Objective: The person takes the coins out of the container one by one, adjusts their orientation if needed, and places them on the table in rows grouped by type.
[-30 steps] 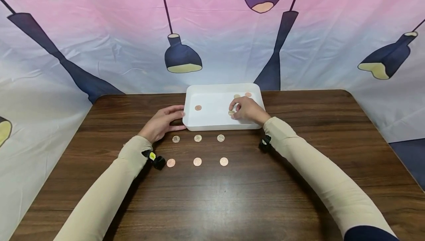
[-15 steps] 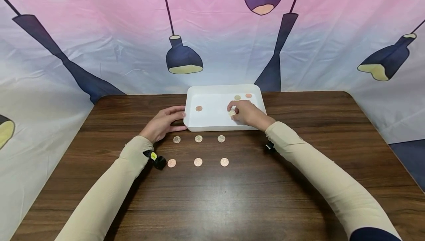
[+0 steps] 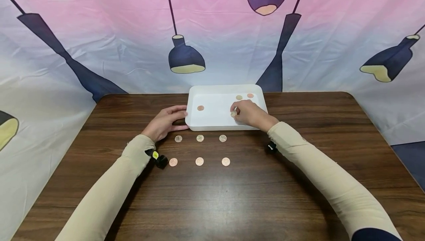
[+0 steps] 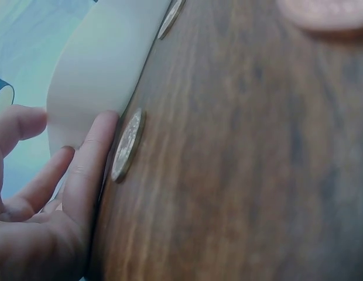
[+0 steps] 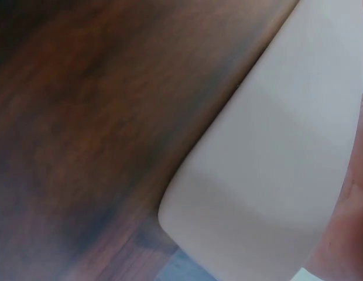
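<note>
Over white rectangular plastic tray (image 3: pixel 212 127): round pale-gold metal coin (image 3: pixel 234 114), pinched at right hand's (image 3: pixel 249 112) left side; left hand (image 3: pixel 161 122) uncurled, touching tray.

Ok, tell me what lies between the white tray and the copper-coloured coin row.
Three pale gold-coloured coins in a row, seen in the head view.

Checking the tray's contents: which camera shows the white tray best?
The head view: it looks down into the white tray, though the right hand covers part. The left wrist view shows only its outer wall, with the left hand touching it; the right wrist view, only outer wall near one rounded corner.
</note>
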Demonstrator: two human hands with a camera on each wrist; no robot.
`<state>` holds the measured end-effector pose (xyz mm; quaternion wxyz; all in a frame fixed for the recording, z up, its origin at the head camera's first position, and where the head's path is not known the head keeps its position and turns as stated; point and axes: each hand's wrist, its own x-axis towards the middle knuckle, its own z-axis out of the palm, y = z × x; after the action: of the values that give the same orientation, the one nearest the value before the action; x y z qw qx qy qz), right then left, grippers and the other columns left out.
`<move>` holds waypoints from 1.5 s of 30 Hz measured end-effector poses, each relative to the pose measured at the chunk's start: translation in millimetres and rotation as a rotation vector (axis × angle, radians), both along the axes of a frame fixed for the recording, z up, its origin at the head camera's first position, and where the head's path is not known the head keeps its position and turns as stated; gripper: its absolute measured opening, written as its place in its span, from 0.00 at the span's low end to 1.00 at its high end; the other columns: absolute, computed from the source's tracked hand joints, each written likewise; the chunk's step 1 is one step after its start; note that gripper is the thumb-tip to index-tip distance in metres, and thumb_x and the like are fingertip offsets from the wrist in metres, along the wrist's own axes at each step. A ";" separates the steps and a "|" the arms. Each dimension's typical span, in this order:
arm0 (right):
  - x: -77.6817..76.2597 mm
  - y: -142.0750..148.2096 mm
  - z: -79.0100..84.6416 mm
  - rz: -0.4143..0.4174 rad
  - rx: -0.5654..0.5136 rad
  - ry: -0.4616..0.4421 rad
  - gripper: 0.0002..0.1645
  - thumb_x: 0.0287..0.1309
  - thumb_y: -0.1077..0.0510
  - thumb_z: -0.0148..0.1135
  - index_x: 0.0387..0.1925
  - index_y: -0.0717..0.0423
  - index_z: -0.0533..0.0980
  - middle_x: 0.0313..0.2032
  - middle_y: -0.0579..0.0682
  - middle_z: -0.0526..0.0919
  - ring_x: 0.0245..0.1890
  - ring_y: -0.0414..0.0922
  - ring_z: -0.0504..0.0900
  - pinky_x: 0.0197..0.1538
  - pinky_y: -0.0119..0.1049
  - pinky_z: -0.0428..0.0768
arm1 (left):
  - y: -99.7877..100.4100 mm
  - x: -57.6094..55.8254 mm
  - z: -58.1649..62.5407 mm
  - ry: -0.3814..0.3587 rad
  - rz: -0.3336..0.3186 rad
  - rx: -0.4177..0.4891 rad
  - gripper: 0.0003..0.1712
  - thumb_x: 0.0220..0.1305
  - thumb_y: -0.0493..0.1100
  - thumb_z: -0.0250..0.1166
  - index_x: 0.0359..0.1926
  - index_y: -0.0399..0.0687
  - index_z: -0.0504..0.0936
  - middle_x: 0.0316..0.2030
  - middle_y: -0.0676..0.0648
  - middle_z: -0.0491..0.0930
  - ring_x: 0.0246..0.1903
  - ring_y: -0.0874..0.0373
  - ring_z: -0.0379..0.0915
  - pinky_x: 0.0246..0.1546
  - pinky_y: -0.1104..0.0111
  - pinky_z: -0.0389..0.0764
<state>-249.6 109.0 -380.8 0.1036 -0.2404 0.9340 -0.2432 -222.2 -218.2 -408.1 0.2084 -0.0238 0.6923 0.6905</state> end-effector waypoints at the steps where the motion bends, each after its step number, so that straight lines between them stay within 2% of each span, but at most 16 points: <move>1: 0.3 0.7 -0.2 0.000 -0.002 0.015 0.15 0.65 0.68 0.65 0.53 0.63 0.84 0.40 0.57 0.86 0.36 0.50 0.80 0.43 0.43 0.81 | 0.4 -0.2 -0.3 0.003 0.001 0.000 0.34 0.80 0.42 0.61 0.80 0.43 0.63 0.74 0.38 0.64 0.68 0.41 0.70 0.58 0.58 0.88; 6: 4.6 7.0 0.4 -0.014 -0.061 0.109 0.14 0.64 0.65 0.67 0.50 0.65 0.85 0.41 0.58 0.87 0.42 0.52 0.83 0.47 0.46 0.84 | 2.3 -0.1 0.0 0.009 0.011 -0.007 0.34 0.80 0.42 0.60 0.81 0.46 0.62 0.74 0.39 0.65 0.69 0.41 0.70 0.57 0.58 0.88; 9: 12.0 12.8 3.1 -0.039 -0.096 0.142 0.14 0.64 0.63 0.71 0.49 0.64 0.85 0.41 0.57 0.84 0.41 0.52 0.81 0.45 0.44 0.82 | 2.7 -0.3 -0.3 0.013 0.017 -0.012 0.34 0.80 0.42 0.61 0.81 0.47 0.62 0.74 0.39 0.65 0.69 0.41 0.70 0.57 0.58 0.89; 18: 55.0 32.6 17.9 -0.055 -0.166 0.208 0.15 0.63 0.59 0.76 0.49 0.60 0.85 0.39 0.53 0.83 0.36 0.49 0.78 0.40 0.41 0.78 | 1.2 1.2 0.2 0.029 0.013 -0.012 0.34 0.80 0.43 0.61 0.81 0.47 0.62 0.72 0.37 0.67 0.67 0.43 0.71 0.57 0.57 0.88; 25: 81.7 38.7 14.1 -0.055 -0.186 0.182 0.12 0.63 0.59 0.74 0.47 0.57 0.87 0.36 0.48 0.84 0.32 0.42 0.77 0.37 0.37 0.78 | 0.8 0.9 -0.4 0.021 0.010 -0.016 0.36 0.79 0.44 0.62 0.81 0.46 0.62 0.73 0.38 0.67 0.66 0.43 0.72 0.58 0.58 0.88; 31: 91.9 39.2 2.0 -0.030 -0.144 0.142 0.08 0.63 0.61 0.74 0.44 0.56 0.87 0.33 0.45 0.82 0.31 0.41 0.77 0.37 0.36 0.79 | 0.8 0.1 -0.8 0.023 0.006 -0.018 0.35 0.79 0.44 0.62 0.81 0.46 0.62 0.73 0.38 0.66 0.66 0.43 0.72 0.58 0.58 0.88; 36: 94.8 39.0 -6.4 0.002 -0.057 0.180 0.05 0.63 0.62 0.74 0.40 0.55 0.86 0.34 0.47 0.82 0.33 0.41 0.79 0.38 0.42 0.82 | 1.0 -0.8 -1.4 0.020 0.003 -0.016 0.36 0.79 0.44 0.62 0.81 0.46 0.62 0.73 0.38 0.65 0.67 0.44 0.71 0.58 0.58 0.88; 40: 98.7 39.8 -10.0 0.021 0.020 0.271 0.04 0.65 0.62 0.73 0.39 0.55 0.84 0.35 0.48 0.80 0.30 0.43 0.80 0.35 0.44 0.85 | 1.3 -0.9 -1.1 0.023 -0.001 -0.020 0.35 0.80 0.44 0.61 0.81 0.46 0.62 0.74 0.39 0.65 0.67 0.43 0.71 0.58 0.58 0.88; 45: 104.3 40.3 -15.2 0.057 0.100 0.423 0.05 0.65 0.65 0.72 0.37 0.57 0.81 0.33 0.51 0.77 0.23 0.51 0.81 0.25 0.47 0.84 | 0.9 -0.6 -0.8 0.018 0.002 -0.018 0.35 0.80 0.44 0.61 0.81 0.45 0.62 0.74 0.39 0.65 0.67 0.43 0.71 0.58 0.58 0.88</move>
<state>-145.3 149.3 -396.0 -0.0762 -0.3068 0.9387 -0.1378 -222.8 -217.3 -408.9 0.2014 -0.0200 0.7003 0.6845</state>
